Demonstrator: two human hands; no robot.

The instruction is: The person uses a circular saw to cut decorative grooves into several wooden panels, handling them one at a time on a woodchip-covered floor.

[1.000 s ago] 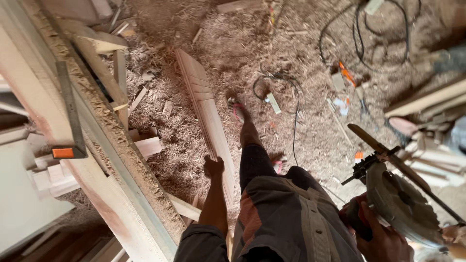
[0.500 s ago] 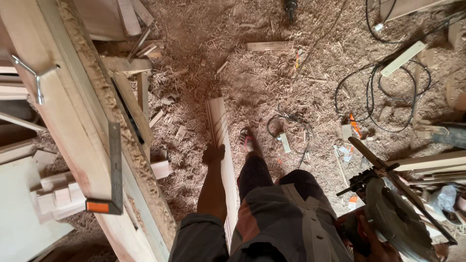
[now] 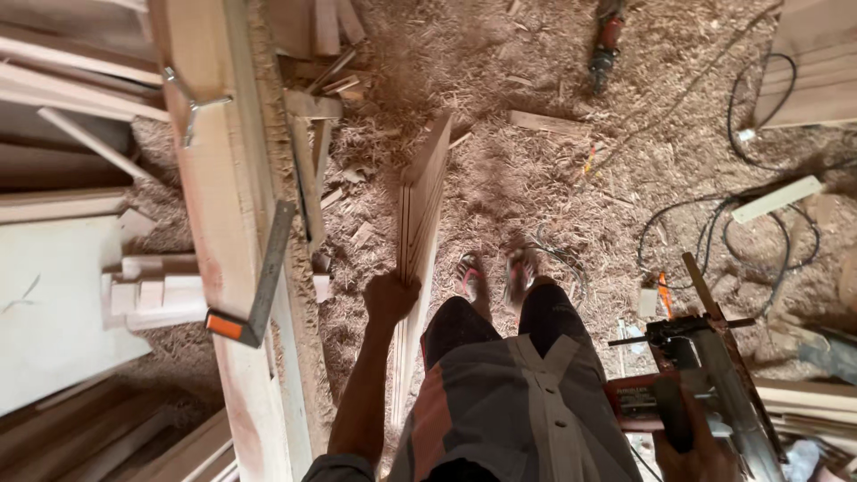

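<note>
Square (image 3: 253, 286) lies on long beam (image 3: 214, 178) at left, untouched. Left hand (image 3: 389, 296) closed around edge of grooved plank (image 3: 421, 214); plank stands tilted, far end over sawdust floor (image 3: 536, 80). Right hand (image 3: 701, 451) wrapped on handle of circular saw (image 3: 701, 375), low at right. Step, as I read it: carrying plank and saw. Next needs firm grip, feet clear of cables (image 3: 759, 232).

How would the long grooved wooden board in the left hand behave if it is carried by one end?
The board looks stiff, probably not sagging. Being long and thin, gripped by the left hand near one end, it likely feels front-heavy and may swing. Its dusty surface could slip.
</note>
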